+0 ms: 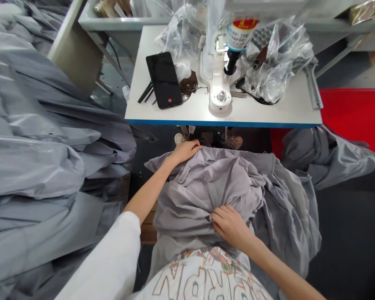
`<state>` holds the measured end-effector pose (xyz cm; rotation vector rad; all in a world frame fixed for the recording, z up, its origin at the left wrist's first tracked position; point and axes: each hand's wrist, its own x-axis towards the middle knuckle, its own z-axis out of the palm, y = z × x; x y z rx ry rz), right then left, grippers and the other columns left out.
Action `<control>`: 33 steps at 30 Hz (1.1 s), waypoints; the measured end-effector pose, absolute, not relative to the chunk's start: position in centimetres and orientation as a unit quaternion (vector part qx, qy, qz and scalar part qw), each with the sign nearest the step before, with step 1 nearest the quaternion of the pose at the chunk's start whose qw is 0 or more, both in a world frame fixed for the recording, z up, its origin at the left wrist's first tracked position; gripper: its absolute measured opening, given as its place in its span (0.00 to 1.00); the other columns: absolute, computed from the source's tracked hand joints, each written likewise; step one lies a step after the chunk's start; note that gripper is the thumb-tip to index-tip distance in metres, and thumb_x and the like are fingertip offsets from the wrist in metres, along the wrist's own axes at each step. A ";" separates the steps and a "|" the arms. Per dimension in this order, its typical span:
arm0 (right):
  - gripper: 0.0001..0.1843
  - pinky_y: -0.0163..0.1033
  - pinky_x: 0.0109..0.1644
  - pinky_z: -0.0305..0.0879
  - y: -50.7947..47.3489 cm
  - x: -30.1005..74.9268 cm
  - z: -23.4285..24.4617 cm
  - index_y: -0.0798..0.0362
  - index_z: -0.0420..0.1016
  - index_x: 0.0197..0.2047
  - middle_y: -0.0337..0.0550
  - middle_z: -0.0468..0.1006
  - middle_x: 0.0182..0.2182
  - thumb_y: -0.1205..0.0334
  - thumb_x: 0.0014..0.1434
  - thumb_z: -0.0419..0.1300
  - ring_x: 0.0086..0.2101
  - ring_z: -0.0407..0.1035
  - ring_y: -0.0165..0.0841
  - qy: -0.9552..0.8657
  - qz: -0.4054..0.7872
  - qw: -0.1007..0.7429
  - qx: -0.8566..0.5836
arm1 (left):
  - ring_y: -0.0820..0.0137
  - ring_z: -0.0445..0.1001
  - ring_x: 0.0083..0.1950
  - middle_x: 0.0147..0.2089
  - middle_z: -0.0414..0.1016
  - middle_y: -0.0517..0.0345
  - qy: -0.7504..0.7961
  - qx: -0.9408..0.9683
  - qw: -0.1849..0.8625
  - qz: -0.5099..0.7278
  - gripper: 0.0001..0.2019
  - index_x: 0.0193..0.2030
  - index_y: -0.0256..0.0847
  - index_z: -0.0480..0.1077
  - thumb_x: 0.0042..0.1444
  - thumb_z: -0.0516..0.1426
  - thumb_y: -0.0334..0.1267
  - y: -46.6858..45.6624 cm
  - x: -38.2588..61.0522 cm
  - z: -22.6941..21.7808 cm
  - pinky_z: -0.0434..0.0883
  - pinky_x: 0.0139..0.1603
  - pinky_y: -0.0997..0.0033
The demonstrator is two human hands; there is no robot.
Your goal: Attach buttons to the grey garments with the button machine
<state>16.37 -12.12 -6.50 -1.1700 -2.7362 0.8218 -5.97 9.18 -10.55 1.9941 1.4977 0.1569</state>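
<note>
A large bunched piece of grey fabric [206, 183] lies across my lap and hangs down on the right. My left hand [187, 151] is closed on its far edge, just below the front of the white table. Nearer my body, my right hand [229, 225] has its fingers curled into the folds and grips a pinch of the cloth. Above my hands stands a white machine [220, 89] on the tabletop, with a labelled bottle [239, 35] mounted upside down on it.
A black phone [164, 80] lies on the white table [175, 114] beside thin dark tools. Clear plastic bags [271, 79] sit right of the machine. Heaped grey fabric [34, 166] fills the left side. More cloth [331, 156] lies at right near a red surface [356, 121].
</note>
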 end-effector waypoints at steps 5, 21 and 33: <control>0.03 0.40 0.40 0.58 -12.2 16.2 -6.5 0.53 0.70 0.36 0.42 0.74 0.33 0.68 0.61 0.56 0.34 0.67 0.34 -0.880 0.284 0.018 -0.381 | 0.66 0.71 0.37 0.36 0.75 0.55 0.574 0.739 0.351 0.050 0.15 0.39 0.40 0.71 0.63 0.49 0.47 9.4 -6.3 -10.8 0.60 0.35 0.73; 0.20 0.48 0.57 0.62 3.1 25.7 0.8 0.52 0.69 0.55 0.49 0.74 0.51 0.52 0.65 0.51 0.51 0.68 0.41 -0.818 0.181 0.098 -0.537 | 0.66 0.70 0.27 0.26 0.74 0.59 0.256 0.844 0.454 -0.130 0.07 0.37 0.46 0.73 0.51 0.61 0.42 -5.3 -5.6 0.8 0.53 0.26 0.69; 0.20 0.47 0.39 0.67 8.0 24.1 -13.9 0.58 0.71 0.48 0.57 0.79 0.33 0.50 0.60 0.57 0.34 0.75 0.45 -0.762 0.243 -0.017 -0.601 | 0.79 0.54 0.26 0.26 0.52 0.66 0.572 0.582 0.528 0.235 0.18 0.27 0.40 0.53 0.57 0.53 0.51 -0.9 -8.6 4.6 0.54 0.25 0.79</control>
